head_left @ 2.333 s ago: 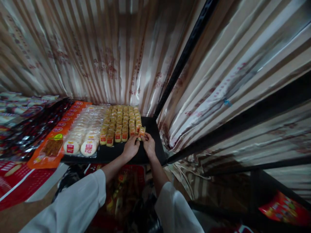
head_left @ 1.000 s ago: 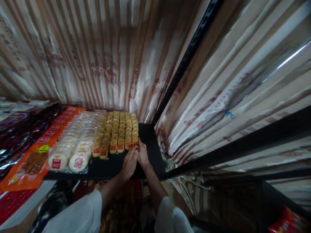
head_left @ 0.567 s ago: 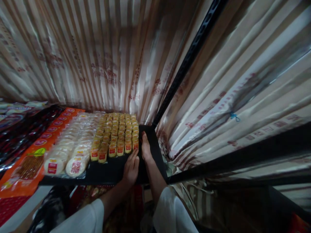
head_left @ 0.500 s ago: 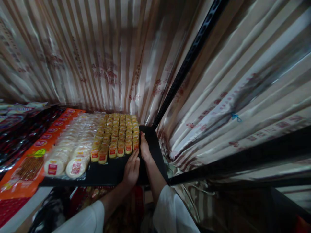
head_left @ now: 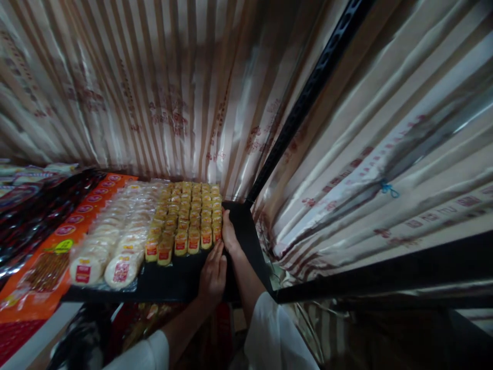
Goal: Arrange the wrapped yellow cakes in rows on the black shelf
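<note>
Rows of small yellow packaged snacks (head_left: 187, 216) with red labels stand on a black shelf (head_left: 169, 280). My right hand (head_left: 228, 234) lies along the right side of the last row, fingers stretched toward the back and the inner side against the packets. My left hand (head_left: 213, 273) is at the front right corner, its outstretched fingertips by the front packet of that row. Neither hand is wrapped round a packet. Left of the yellow rows lie two rows of round white wrapped cakes (head_left: 122, 270).
An orange snack package (head_left: 46, 267) and dark shiny packages (head_left: 46, 205) lie farther left. A black perforated post (head_left: 304, 103) rises at the shelf's back right corner. Striped plastic sheeting (head_left: 173, 77) hangs behind and to the right. More goods sit below the shelf.
The view has shifted slightly, so the shelf's right end sits a little farther right. My right hand looks closer against the yellow packets. Both hands stay at the last row.
</note>
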A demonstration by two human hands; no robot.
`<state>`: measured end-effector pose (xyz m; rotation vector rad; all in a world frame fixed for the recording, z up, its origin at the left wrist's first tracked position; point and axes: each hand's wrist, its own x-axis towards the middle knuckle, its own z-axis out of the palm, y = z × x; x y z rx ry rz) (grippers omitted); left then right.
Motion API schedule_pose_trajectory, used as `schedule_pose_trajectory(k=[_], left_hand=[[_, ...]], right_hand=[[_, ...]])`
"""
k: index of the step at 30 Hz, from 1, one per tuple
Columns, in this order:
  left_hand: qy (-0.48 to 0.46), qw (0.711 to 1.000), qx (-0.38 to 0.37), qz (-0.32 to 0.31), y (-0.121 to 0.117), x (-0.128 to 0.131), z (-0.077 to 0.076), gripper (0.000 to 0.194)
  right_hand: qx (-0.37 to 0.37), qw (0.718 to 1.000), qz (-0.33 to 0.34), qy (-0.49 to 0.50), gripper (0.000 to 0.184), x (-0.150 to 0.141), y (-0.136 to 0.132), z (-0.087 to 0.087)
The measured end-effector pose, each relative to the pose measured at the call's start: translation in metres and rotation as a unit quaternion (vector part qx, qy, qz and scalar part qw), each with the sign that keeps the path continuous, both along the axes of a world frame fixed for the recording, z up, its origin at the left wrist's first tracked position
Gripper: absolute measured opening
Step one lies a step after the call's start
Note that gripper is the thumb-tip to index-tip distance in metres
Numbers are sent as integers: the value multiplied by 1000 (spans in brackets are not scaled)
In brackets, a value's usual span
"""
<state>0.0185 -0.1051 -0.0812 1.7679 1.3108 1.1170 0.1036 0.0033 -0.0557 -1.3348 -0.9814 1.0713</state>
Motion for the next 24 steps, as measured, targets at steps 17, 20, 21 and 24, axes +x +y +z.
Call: schedule_pose_trajectory(k=[17, 20, 21, 24], left_hand=[[27, 1000, 5, -9, -3, 0, 8, 46], [23, 1000, -9, -12, -3, 0, 8, 46], [21, 1000, -15, -12, -3, 0, 9, 46], [15, 999, -28, -13, -3, 1, 11, 47]], right_hand=[[43, 997, -4, 60, 72, 7, 38, -5], [49, 996, -8, 73, 73, 9, 47, -1], [51, 996, 1, 75, 72, 9, 50, 1], [48, 995, 38, 75, 68, 6, 56, 5]])
